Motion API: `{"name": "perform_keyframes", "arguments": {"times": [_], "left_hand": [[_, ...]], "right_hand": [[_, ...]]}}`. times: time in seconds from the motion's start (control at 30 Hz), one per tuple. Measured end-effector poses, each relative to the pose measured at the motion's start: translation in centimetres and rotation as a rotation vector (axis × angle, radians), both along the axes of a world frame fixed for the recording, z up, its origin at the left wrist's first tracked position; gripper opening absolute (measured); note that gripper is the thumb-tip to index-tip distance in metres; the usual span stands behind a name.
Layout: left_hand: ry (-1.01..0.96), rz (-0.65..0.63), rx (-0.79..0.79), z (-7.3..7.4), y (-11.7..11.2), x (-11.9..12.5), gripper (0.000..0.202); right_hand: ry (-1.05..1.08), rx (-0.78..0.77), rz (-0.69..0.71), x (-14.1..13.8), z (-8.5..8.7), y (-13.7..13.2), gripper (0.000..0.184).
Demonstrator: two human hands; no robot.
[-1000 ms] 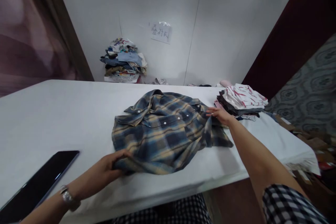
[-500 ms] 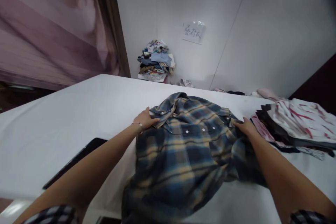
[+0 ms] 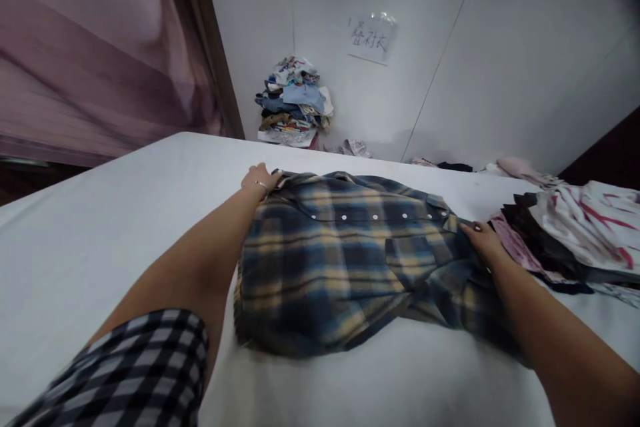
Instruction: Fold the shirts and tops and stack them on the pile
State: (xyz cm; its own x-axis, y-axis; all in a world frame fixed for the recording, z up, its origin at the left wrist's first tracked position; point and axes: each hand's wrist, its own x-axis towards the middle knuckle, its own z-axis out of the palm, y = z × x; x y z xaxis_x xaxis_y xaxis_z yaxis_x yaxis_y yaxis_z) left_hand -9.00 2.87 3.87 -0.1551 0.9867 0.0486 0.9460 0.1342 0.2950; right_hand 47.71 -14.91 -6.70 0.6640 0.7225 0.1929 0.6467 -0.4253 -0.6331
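A blue, dark and yellow plaid shirt [image 3: 320,260] lies sideways across the white table, its row of white buttons running left to right. My left hand [image 3: 261,179] is closed on the shirt's far left corner, by the hem end of the button front. At the collar end on the right, my right hand [image 3: 483,240] pinches the cloth. One sleeve trails toward the right beneath my right forearm. A chest pocket shows near the middle right. The near edge of the shirt is slightly blurred.
A stack of folded clothes [image 3: 585,227] sits at the right of the table [image 3: 125,213]. Beyond the far edge stands a tall clothes pile [image 3: 295,103] against the wall. More loose garments [image 3: 517,168] lie behind the table. A pink curtain [image 3: 100,47] hangs at left.
Both hands have moved apart, the left one farther away and to the left. The shirt, crumpled before, is now stretched flatter with its button line straighter. The black flat object at left is hidden.
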Motion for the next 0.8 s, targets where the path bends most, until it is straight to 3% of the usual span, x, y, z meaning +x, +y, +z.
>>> {"name": "perform_keyframes", "arguments": {"times": [0.07,0.13,0.2,0.27,0.4,0.47,0.53,0.6,0.67,0.8], "left_hand": [[0.007,-0.03,0.016,-1.7,-1.0,0.0,0.067],[0.02,-0.154,0.094,-2.8,-3.1,0.2,0.059],[0.002,-0.311,0.159,-3.1,-6.3,0.5,0.05],[-0.061,-0.494,0.122,-2.9,-10.5,1.0,0.044],[-0.153,-0.925,-0.072,-3.2,-21.1,2.2,0.043],[-0.104,-1.048,-0.102,-4.2,-25.7,2.7,0.05],[-0.042,-1.075,-0.029,-5.4,-28.7,3.0,0.049],[0.009,-1.054,0.057,-6.2,-29.7,3.0,0.032],[0.047,-1.026,0.105,-6.6,-29.5,2.9,0.019],[0.058,-0.926,0.139,-5.9,-28.6,1.9,0.022]], "right_hand": [[0.117,-0.047,-0.016,0.1,0.1,-1.1,0.066],[0.244,-0.068,0.025,0.0,0.9,-3.2,0.071],[0.326,-0.092,0.099,-0.5,2.1,-6.2,0.072],[0.329,-0.123,0.227,-1.3,3.3,-9.7,0.069],[0.132,-0.223,0.488,-3.0,4.1,-15.4,0.072],[-0.044,-0.25,0.528,-3.2,3.9,-16.9,0.068],[-0.217,-0.284,0.532,-2.8,3.6,-17.7,0.046],[-0.336,-0.333,0.518,-2.3,3.4,-18.3,0.03],[-0.408,-0.325,0.481,-1.7,3.4,-19.2,0.029],[-0.563,-0.098,0.294,-1.3,4.2,-22.8,0.033]]}}
